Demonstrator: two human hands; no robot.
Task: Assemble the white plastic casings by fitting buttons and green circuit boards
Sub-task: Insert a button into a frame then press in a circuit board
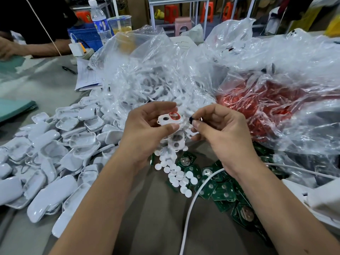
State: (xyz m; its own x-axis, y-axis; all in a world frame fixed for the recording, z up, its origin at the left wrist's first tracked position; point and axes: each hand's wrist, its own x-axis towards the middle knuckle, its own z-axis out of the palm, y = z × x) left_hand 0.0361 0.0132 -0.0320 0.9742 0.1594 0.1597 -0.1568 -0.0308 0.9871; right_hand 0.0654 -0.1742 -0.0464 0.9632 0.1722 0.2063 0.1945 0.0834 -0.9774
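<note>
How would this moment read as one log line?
left hand: holds white casing | right hand: pinches small dark part | step: fitting

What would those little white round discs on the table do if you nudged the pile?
The white discs look thin, flat and small, so probably very light and quick to scatter. Lying flat, they would likely slide rather than roll. Picking out one probably needs a fingertip pinch.

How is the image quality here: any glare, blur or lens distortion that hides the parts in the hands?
Head view: wide-angle bending at the edges; glare on the clear plastic bags; the white casing in the left hand reads sharp, the small dark part in the right hand is too tiny to identify.
</note>
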